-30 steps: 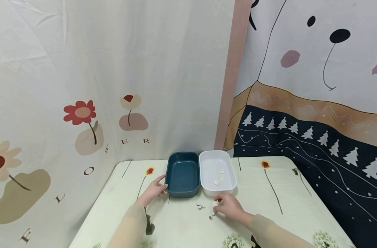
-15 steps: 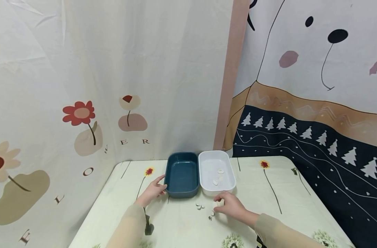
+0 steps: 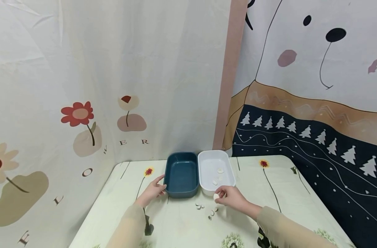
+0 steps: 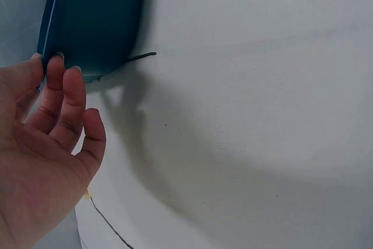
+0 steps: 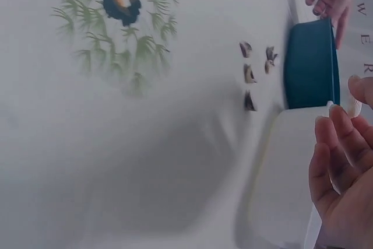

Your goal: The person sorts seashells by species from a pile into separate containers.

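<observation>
Pinching smooth teal tub [image 3: 182,194] with left hand [image 3: 152,191], small white disc [image 3: 216,196] with right hand [image 3: 233,197]

Long, plain beige sleeves [image 3: 127,224], left and right, with cuffs [image 3: 264,217] slightly wider than the wrists [image 3: 252,209]

White backdrop [image 3: 114,75] (flower-printed, creased)

The small, curved, dark-and-pale pieces [image 5: 249,74] on the pale flower-printed bench [image 3: 182,227] were blurred in the right wrist view and too small to identify in the head view. The right hand's grip [image 3: 233,199] hid part of the round white disc [image 3: 216,196] and of the white rectangular tray's [image 3: 211,167] near wall. The left wrist view's top edge cut off the dark blue rectangular tray [image 4: 99,21]. Both beige sleeves [image 3: 127,224] ran out of the head view.
</observation>
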`<state>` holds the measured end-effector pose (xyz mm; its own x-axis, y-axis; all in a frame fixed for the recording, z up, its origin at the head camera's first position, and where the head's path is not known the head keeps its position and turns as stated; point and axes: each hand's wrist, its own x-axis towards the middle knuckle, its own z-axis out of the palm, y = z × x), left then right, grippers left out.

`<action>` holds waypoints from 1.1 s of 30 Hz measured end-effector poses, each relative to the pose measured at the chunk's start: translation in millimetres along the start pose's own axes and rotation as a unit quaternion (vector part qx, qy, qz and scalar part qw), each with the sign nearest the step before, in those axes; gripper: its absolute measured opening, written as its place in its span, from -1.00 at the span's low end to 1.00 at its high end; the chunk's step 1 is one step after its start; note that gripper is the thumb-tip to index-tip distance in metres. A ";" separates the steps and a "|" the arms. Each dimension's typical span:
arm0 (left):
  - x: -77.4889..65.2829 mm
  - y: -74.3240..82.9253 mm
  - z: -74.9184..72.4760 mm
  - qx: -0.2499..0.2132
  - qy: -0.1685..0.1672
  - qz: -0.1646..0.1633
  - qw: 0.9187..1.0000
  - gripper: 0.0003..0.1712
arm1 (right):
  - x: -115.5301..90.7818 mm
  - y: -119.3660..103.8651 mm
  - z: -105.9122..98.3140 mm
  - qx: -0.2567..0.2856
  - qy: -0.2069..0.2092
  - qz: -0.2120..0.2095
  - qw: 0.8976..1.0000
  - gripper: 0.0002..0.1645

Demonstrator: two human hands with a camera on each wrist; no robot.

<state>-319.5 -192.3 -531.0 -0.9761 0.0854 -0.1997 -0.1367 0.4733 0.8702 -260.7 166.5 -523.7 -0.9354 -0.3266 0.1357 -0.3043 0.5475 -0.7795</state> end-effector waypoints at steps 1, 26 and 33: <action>0.0 -0.2 0.0 0.000 0.000 0.001 1.000 -0.35 | 1.5 -1.1 -1.4 0.004 0.004 0.003 1.000 -0.74; 2.2 -0.8 -2.9 0.002 -0.002 0.006 1.000 -0.36 | 54.5 -2.6 -15.4 0.058 0.068 0.090 0.992 -0.70; 2.3 -3.1 -2.4 -0.001 -0.007 0.008 1.000 -0.36 | 68.9 -0.5 -10.4 0.053 0.068 0.119 0.989 -0.71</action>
<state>-321.7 -195.7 -533.1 -0.9759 0.1043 -0.1917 -0.1214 0.4703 0.8741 -326.8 151.7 -507.6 -0.9960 -0.0880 0.0165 -0.0592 0.5099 -0.8582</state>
